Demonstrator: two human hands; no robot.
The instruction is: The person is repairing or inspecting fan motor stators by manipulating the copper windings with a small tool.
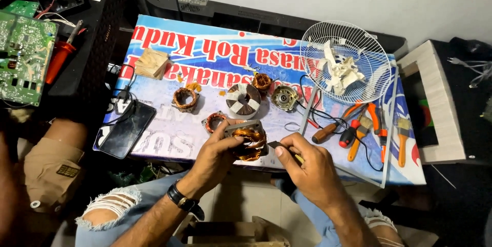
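Left hand (215, 157) is clamped around the stator (249, 142), thumb and fingers wrapped on its metal frame, holding it up just off the near edge of the table (205, 57) with the copper windings facing up toward the camera. Right hand (307, 167) is pinched shut on a thin tool (279, 146), fingers tight together, and its dark tip points left, straight at the right flank of the stator and just about touching the winding there. So the tool's long axis runs right to left, roughly level, and the stator sits directly left of the right hand, with the left hand bracing it from the opposite side. Behind them on the banner lie another stator (185, 98), a smaller coil (215, 121), a rotor (244, 99) and a motor (284, 97). A fan guard (348, 62) stands to the right, with pliers (380, 124), a screwdriver (328, 131) and a brush (403, 139) near it. A phone (127, 130) rests at the left edge.
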